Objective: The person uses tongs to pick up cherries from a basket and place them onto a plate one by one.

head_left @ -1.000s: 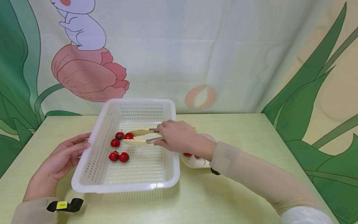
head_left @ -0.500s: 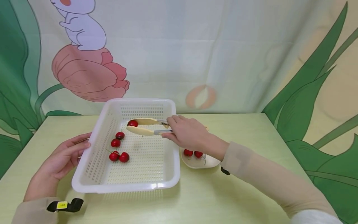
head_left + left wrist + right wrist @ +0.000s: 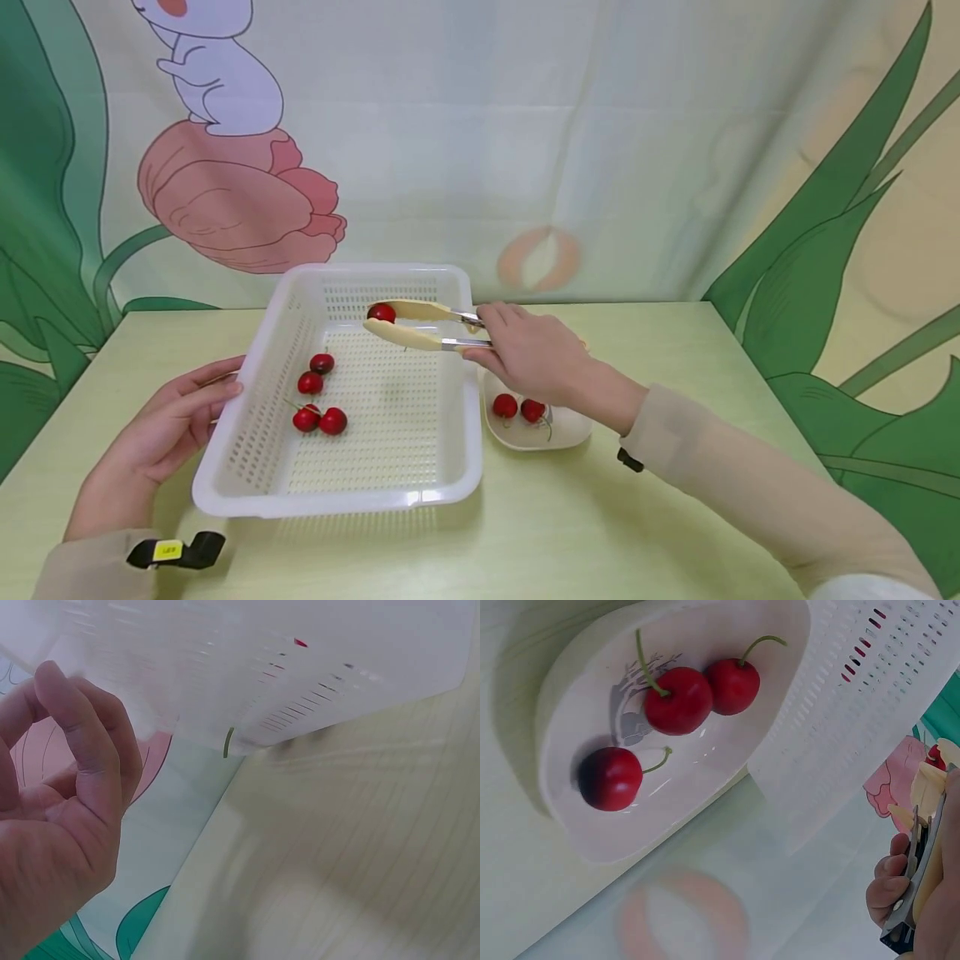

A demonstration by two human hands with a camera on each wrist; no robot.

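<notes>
My right hand (image 3: 536, 354) grips metal tongs with cream tips (image 3: 420, 325) over the far right part of a white perforated plastic basket (image 3: 337, 503). Pinched between the tips is a red cherry (image 3: 382, 313), lifted above the basket floor. Several more cherries (image 3: 333, 422) lie inside, toward the left wall. My left hand (image 3: 168, 421) holds the basket's left rim with thumb and fingers; some fingers are hidden behind the wall. Right of the basket, partly under my right hand, a white dish (image 3: 562, 432) bears three cherries (image 3: 679, 701) with stems, seen in the right wrist view.
The basket and dish stand side by side on a pale wooden table (image 3: 525, 542). A printed curtain (image 3: 637, 167) hangs right behind the table's back edge. The basket's raised right wall stands between its inside and the dish.
My right hand has lifted the cherry with the tongs and moved it right and away from me, revealing more of the dish. My left hand and the basket stay put.
</notes>
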